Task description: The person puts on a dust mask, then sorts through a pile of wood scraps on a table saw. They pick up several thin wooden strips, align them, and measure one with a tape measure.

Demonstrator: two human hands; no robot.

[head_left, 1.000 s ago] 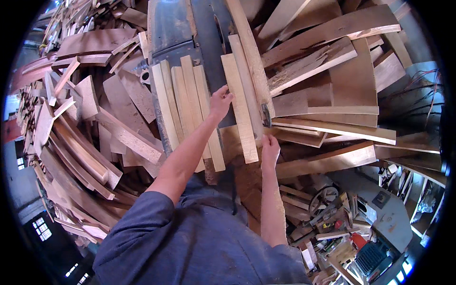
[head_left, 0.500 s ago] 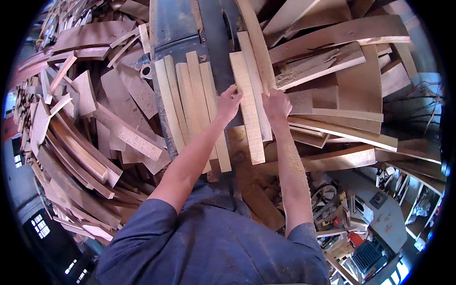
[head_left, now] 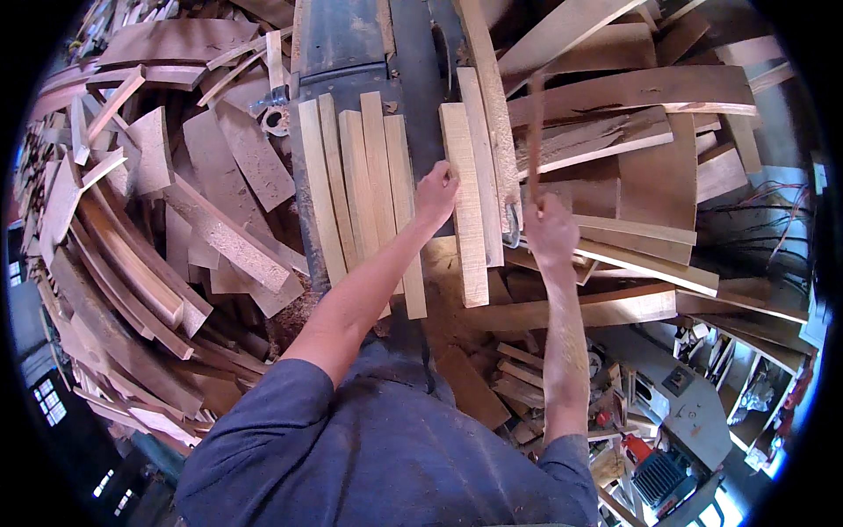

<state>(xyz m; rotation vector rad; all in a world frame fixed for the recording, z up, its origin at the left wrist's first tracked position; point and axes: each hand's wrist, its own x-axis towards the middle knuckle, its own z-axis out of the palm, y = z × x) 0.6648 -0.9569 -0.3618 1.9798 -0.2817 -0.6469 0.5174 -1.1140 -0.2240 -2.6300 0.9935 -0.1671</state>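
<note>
Resting at about the centre of the view, the pale, long, flat wooden slat (head_left: 465, 206) lies lengthwise from twelve to six o'clock on the dark metal machine desk (head_left: 351, 44), just beside a second narrow pale slat (head_left: 483, 167) at its three o'clock. It looks rigid and fairly light, dry and rough-sawn rather than slippery, so it should not bend or slide in a grip, though the edges may carry splinters. Its long edges near the middle seem the fair place to take it, where it balances.

The left hand (head_left: 436, 193) touches the slat's nine o'clock edge, fingers loosely curled against the wood rather than closed around it. At that hand's nine o'clock, a row of four similar pale slats (head_left: 360, 184) lies side by side on the desk.

The right hand (head_left: 549, 230) is closed in a fist around a thin dark wooden stick (head_left: 535, 132), which stands up toward twelve o'clock; the grip looks firm, though blur hides the fingertips. Heaps of brown curved and straight offcuts (head_left: 176, 228) crowd the nine o'clock side, and broader dark boards (head_left: 632, 97) fill the two o'clock side.
</note>
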